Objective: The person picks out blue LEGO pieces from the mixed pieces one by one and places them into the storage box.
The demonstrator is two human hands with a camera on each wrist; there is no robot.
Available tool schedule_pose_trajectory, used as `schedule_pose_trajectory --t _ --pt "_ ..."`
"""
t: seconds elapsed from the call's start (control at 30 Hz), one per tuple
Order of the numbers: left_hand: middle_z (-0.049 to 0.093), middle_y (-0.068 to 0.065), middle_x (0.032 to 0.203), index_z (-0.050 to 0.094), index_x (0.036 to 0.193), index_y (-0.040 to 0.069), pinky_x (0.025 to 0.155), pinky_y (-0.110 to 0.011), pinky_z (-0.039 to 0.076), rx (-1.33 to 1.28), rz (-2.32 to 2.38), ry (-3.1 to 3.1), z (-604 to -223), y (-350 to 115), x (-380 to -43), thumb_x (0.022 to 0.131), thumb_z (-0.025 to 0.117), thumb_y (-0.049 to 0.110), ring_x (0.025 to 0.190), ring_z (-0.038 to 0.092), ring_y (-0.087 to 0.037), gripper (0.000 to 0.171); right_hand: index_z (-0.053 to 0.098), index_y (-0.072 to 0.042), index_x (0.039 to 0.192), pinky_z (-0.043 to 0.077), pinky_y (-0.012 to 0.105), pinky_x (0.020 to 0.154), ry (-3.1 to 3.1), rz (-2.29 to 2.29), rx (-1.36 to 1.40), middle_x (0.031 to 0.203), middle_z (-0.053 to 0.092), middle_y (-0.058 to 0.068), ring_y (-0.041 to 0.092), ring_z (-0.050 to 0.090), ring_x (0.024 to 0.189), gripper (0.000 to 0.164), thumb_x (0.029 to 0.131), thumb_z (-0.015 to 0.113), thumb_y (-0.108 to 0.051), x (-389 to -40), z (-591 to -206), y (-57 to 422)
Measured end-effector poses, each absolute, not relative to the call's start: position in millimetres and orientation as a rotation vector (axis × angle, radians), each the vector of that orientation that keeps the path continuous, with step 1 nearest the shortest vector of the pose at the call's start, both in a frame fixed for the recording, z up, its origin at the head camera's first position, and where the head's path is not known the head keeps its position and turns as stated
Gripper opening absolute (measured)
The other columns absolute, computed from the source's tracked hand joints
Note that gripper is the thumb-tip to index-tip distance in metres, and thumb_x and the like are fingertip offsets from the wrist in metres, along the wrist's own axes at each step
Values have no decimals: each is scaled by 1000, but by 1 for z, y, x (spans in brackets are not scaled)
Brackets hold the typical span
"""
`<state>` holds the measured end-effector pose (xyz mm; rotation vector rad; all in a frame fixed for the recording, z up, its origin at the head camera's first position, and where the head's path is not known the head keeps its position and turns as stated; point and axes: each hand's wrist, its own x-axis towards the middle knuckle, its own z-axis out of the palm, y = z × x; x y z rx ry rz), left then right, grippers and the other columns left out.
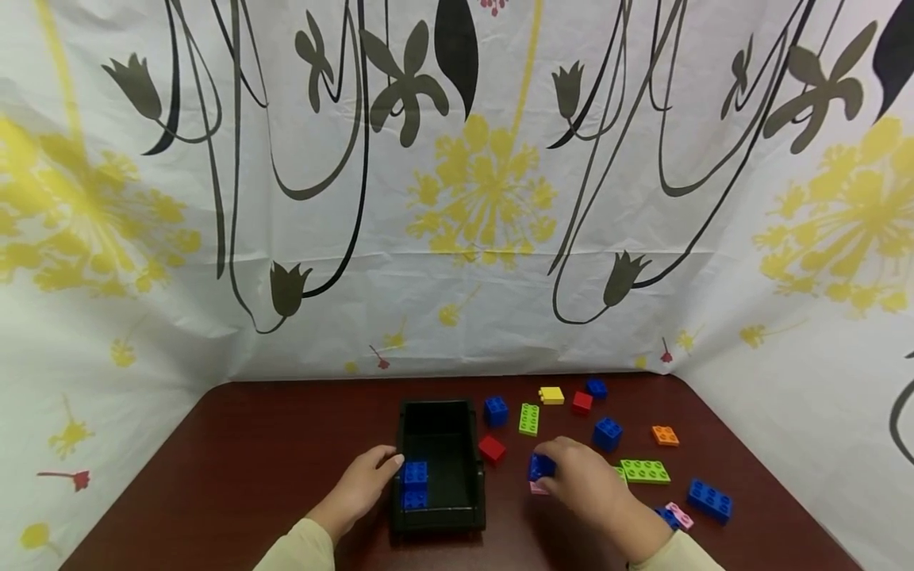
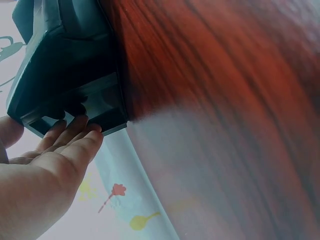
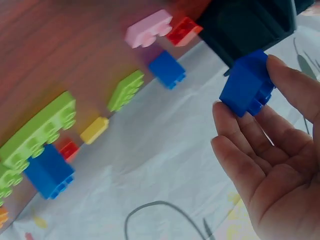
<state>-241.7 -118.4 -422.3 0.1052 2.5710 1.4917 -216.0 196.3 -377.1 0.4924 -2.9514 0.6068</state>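
The black bin [image 1: 439, 519] stands on the table with two blue bricks [image 1: 415, 474] inside, along its left wall. My left hand [image 1: 364, 484] holds the bin's left side, the thumb at the rim; in the left wrist view the left hand's fingers [image 2: 75, 140] touch the bin's wall [image 2: 75, 55]. To the right of the bin, my right hand [image 1: 589, 484] pinches a blue brick [image 3: 247, 82] between thumb and fingertips. A pink brick [image 1: 539, 488] lies just below that brick in the head view, partly hidden by the hand.
Loose bricks lie across the table's right half: a red brick [image 1: 492, 449] beside the bin, a blue brick [image 1: 496, 411], a yellow brick [image 1: 551, 396], a long green brick [image 1: 646, 472], an orange brick [image 1: 665, 435] and several others. A patterned cloth [image 1: 464, 317] hangs behind the table.
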Motion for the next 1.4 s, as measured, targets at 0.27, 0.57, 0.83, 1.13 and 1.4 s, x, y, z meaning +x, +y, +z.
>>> schedule_pose_trajectory --t 0.27,0.57,0.83,1.13,1.4 --pt "47 -30 137 49 133 -9 99 -61 39 122 1506 2598 -422 -120 -240 101 50 28 128 42 -47 48 69 -4 108 57 35 74 -2820 655 541 101 65 5 13 60 81 34 77 80 -11 -219 -366 170" --pt "46 -30 138 48 134 -9 100 -61 38 124 1510 2588 -421 -117 -242 102 50 27 129 41 -47 48 68 -5 115 55 39 82 -2747 679 575 111 65 7 17 61 89 37 81 78 -13 -229 -354 142" --pt "46 -30 138 49 133 -9 101 -62 37 118 1522 2588 -420 -117 -241 102 50 26 129 41 -47 47 67 -5 117 54 41 85 -2734 681 661 114 64 9 22 62 100 37 83 76 -17 -236 -356 123" --pt "48 -30 135 50 132 -9 99 -62 39 122 1532 2592 -422 -119 -241 101 50 28 127 43 -47 47 66 -5 119 55 39 83 -2742 658 762 114 64 8 23 63 102 37 86 74 -19 -242 -363 97" --pt "48 -30 135 49 132 -10 97 -62 40 126 1539 2576 -423 -118 -242 101 50 29 126 44 -46 50 65 -8 121 54 40 86 -2790 689 738 119 63 8 23 63 105 38 87 73 -22 -252 -369 81"
